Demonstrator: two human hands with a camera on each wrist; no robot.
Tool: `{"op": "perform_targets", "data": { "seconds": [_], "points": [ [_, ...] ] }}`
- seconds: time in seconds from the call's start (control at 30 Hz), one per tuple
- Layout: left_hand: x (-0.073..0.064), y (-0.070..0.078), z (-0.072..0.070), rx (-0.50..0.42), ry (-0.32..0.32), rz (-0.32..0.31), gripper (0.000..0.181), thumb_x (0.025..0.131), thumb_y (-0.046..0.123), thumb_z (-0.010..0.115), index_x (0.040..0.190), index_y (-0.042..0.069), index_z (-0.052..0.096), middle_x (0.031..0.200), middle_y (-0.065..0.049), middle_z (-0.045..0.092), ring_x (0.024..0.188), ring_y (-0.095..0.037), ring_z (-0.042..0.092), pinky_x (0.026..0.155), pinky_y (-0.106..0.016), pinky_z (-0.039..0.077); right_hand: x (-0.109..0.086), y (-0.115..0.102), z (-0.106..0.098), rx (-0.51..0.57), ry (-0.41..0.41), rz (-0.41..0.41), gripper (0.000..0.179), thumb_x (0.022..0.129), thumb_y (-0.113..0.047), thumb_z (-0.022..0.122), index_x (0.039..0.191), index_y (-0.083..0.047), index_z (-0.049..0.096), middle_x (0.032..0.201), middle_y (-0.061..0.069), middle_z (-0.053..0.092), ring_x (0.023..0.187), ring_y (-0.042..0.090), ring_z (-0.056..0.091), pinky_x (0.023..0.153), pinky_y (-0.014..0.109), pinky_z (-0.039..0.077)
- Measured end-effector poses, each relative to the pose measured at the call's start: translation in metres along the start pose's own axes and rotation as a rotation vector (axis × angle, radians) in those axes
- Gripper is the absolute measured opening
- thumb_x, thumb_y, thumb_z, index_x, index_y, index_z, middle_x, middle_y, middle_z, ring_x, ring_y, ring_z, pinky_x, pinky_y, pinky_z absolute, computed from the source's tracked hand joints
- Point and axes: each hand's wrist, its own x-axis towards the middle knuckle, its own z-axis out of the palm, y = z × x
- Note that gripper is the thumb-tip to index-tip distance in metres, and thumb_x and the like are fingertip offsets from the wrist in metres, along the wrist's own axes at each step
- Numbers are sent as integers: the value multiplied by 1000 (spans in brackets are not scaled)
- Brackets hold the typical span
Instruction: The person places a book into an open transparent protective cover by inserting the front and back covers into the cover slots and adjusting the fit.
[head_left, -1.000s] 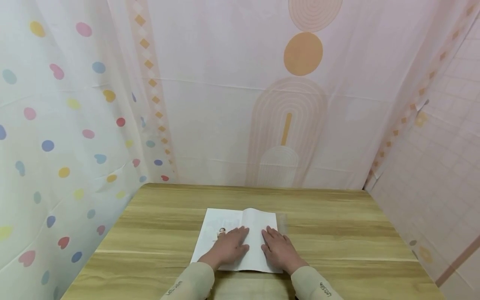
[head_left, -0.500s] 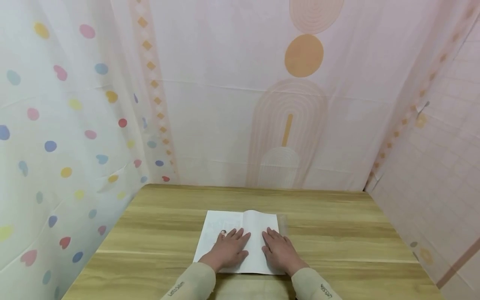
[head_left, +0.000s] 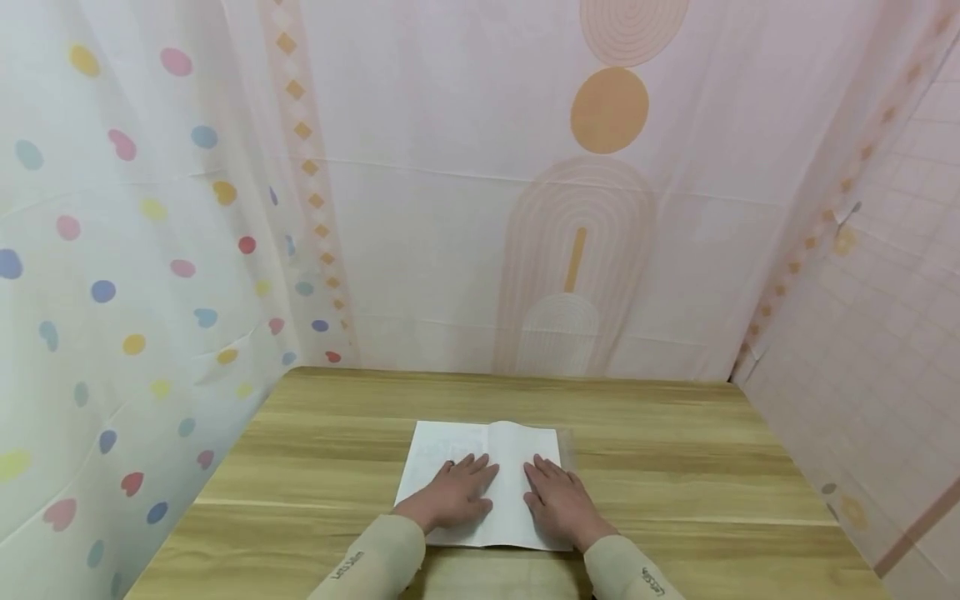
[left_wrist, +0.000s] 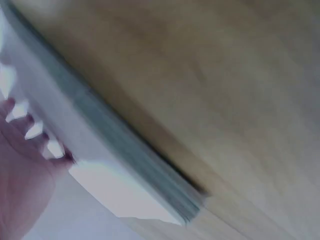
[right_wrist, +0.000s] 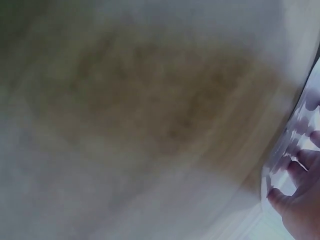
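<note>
An open book [head_left: 513,492] with mostly white pages lies on the table in front of me in the head view. My left hand [head_left: 454,493] rests flat on its left page, fingers spread, covering most of a small printed figure. On the right page lies my right hand [head_left: 558,502], fingers extended toward the far side. Between the hands the page bulges up along the spine. The left wrist view shows the book's thick page edge [left_wrist: 127,142] beside the left fingers. A clear plastic cover edge [right_wrist: 280,155] shows by the right fingers in the right wrist view.
The wood-grain table [head_left: 675,467] extends around the book on every side. A pale patterned curtain [head_left: 427,250] hangs behind its far edge. Dotted cloth [head_left: 150,300] hangs on the left, and a grid-patterned cloth [head_left: 877,333] on the right.
My left hand has slid slightly left across the page, now hiding most of the printed figure that showed before. The right hand stays nearly in place.
</note>
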Motion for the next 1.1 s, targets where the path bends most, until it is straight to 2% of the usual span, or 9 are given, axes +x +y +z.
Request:
{"op": "perform_targets", "data": {
  "seconds": [0.17, 0.4, 0.5, 0.73, 0.97, 1.1],
  "points": [
    [1, 3, 2, 60, -22, -4, 58, 98, 36, 58, 151, 15, 44, 157, -10, 36, 145, -35, 28, 114, -60, 23, 0, 0, 0, 17, -15, 18, 49, 101, -24, 54, 144, -2, 49, 154, 17, 40, 142, 37, 34, 113, 61, 25],
    [4, 9, 4, 123, -35, -55, 58, 96, 38, 56, 150, 19, 45, 157, -9, 36, 144, -34, 30, 113, -59, 26, 0, 0, 0, 18, -1, 0, 47, 101, -22, 54, 143, -1, 50, 153, 18, 41, 141, 38, 36, 112, 61, 25],
    [6, 11, 7, 148, -20, -62, 59, 94, 38, 55, 149, 19, 47, 156, -11, 37, 143, -35, 32, 112, -59, 27, -1, 0, 0, 3, 4, -12, 47, 101, -22, 54, 143, -1, 50, 152, 19, 41, 140, 38, 36, 112, 61, 26],
    [12, 12, 19, 283, 47, -41, 61, 93, 46, 53, 148, 22, 48, 153, -12, 41, 140, -34, 36, 107, -60, 34, -2, -1, -3, -48, -1, -21, 46, 100, -21, 56, 141, 0, 52, 151, 20, 43, 139, 39, 38, 110, 61, 29],
    [5, 14, 4, 106, -17, -21, 61, 99, 40, 54, 152, 14, 40, 159, -13, 31, 146, -34, 27, 113, -62, 24, -3, 2, -3, -38, -4, -31, 46, 100, -22, 56, 141, -1, 52, 150, 20, 43, 138, 39, 38, 110, 61, 28],
    [4, 12, 7, 138, -18, 9, 59, 100, 43, 50, 153, 18, 40, 160, -11, 30, 147, -33, 25, 114, -61, 22, -3, 3, -4, -42, -14, -25, 47, 101, -23, 54, 143, -2, 51, 152, 19, 41, 139, 39, 37, 111, 61, 27]
  ]
}}
